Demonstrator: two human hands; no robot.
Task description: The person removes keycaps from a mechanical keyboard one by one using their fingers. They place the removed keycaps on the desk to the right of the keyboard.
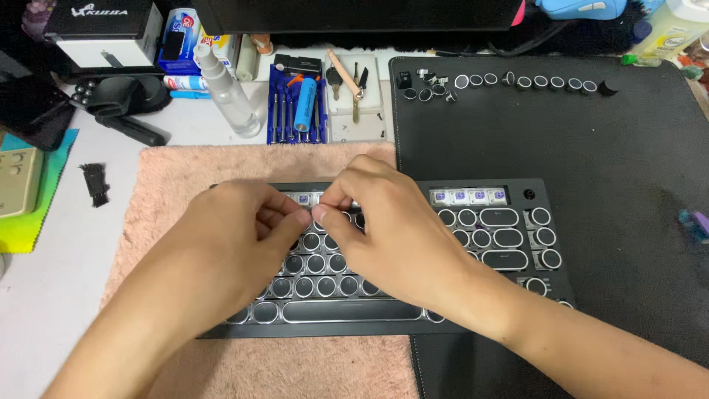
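A dark keyboard (509, 255) with round, silver-rimmed keycaps lies across a pink fuzzy cloth (185, 174) and a black desk mat (591, 148). Bare purple-and-white switches (469, 196) show along its top row where caps are off. My left hand (233, 236) and my right hand (384, 222) meet over the upper left of the keyboard. Both pinch at the same spot on the top row, fingertips touching. What sits between the fingertips is too small and too covered to tell.
Several loose round keycaps (517, 81) lie in a row at the mat's far edge. Behind the cloth stand a clear spray bottle (225, 92), a blue screwdriver set (295, 111) with a blue battery cell (304, 103), a white tray (354, 92) and a small black brush (94, 185).
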